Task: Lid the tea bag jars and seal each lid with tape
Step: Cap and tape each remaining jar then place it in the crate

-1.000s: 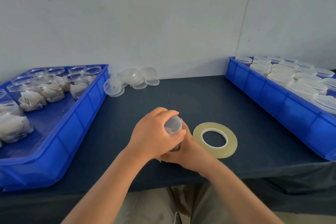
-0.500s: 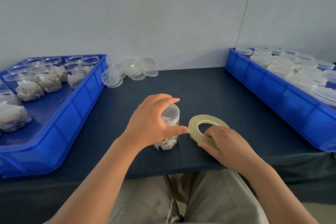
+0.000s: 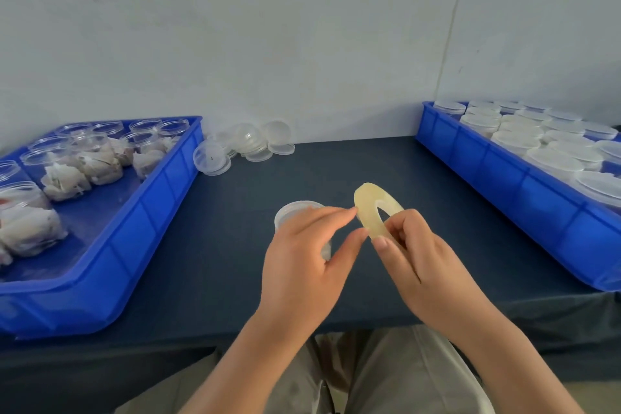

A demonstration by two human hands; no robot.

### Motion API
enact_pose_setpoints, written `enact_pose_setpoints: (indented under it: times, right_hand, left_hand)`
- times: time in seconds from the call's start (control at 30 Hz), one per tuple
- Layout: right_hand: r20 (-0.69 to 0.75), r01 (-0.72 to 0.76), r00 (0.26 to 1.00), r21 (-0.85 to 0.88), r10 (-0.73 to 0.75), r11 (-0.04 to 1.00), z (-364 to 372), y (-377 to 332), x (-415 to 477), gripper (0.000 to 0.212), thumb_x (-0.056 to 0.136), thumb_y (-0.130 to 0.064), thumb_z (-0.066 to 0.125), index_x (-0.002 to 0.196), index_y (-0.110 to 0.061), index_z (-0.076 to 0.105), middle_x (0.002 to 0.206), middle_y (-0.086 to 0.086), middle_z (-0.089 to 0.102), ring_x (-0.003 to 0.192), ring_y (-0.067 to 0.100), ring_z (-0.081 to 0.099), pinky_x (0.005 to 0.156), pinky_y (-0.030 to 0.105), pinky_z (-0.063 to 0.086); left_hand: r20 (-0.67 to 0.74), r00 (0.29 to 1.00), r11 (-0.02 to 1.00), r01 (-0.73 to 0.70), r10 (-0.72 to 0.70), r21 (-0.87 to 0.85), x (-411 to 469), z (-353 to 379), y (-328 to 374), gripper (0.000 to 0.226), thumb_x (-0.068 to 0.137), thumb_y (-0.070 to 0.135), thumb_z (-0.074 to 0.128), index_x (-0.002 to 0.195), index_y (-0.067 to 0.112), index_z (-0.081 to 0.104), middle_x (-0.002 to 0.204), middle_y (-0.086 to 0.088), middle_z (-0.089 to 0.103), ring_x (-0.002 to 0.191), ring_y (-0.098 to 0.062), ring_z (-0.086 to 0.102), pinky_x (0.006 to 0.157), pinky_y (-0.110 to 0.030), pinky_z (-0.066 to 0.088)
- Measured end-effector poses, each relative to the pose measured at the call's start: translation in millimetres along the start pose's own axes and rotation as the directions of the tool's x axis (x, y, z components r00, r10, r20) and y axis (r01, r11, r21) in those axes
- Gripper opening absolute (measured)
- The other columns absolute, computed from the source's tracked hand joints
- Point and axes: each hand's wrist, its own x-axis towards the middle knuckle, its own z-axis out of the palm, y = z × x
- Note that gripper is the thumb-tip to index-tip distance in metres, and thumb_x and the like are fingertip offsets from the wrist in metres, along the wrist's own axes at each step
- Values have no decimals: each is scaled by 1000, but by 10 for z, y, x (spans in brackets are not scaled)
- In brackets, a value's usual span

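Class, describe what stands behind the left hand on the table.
A clear jar stands behind the left hand. Only its lid and a sliver of wall show; the hand covers the rest, so its contents cannot be made out.

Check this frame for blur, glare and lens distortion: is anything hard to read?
Head view: lighting is soft and even, with no hard shadows on the table and no strong glare. Head view: wide-angle bending splays the left tray and right tray outward. Head view: the left hand, right hand and tape roll look slightly soft, and the pale lids merge together.
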Motion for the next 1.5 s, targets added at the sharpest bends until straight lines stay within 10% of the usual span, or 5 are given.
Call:
enact_pose_setpoints:
  times: [0.33,0.57,0.9,1.4,1.5]
  right_hand:
    - [-42,45,998,-74,-48,996,111,-152,-62,46,95,-72,43,99,-26,47,73,-7,53,69,18,53,58,25,43]
    - [43,3,999,55,-6,998,147,-175,-60,38,105,-60,36,140,-46,30,74,-1,53,58,18,51,52,31,40]
    - [153,102,984,-60,-92,993,168,-197,-79,37,108,-35,33,136,-56,43,88,-40,54,79,0,58,70,10,41]
    - [153,41,988,-103,-25,994,260,-85,-59,16,110,-39,41,118,-45,54,100,-15,65,96,8,61,78,32,52]
    - [76,64,996,-132,-55,989,307,-101,-63,14,111,-43,44,114,-42,58,92,-13,63,92,9,61,76,36,53]
  left_hand:
    - [-120,989,995,89,-83,46,-35,-26,49,30,107,42,51,103,24,73,103,19,73,94,-6,68,76,-15,52]
    - [107,941,868,338,-321,-365,-119,-28,82,19,98,55,57,98,38,64,94,13,71,79,-14,69,65,-20,52]
    - [-81,989,992,123,-123,-1,-149,-124,-60,19,102,45,65,93,30,72,87,21,69,79,-13,66,65,-24,51]
    - [-54,992,985,117,-111,130,-361,-28,-164,41,99,69,54,93,30,65,91,22,65,80,0,60,64,-13,43]
    - [-131,990,986,79,-59,149,-373,6,-217,27,102,48,63,89,26,70,87,19,67,74,-5,58,62,-14,41]
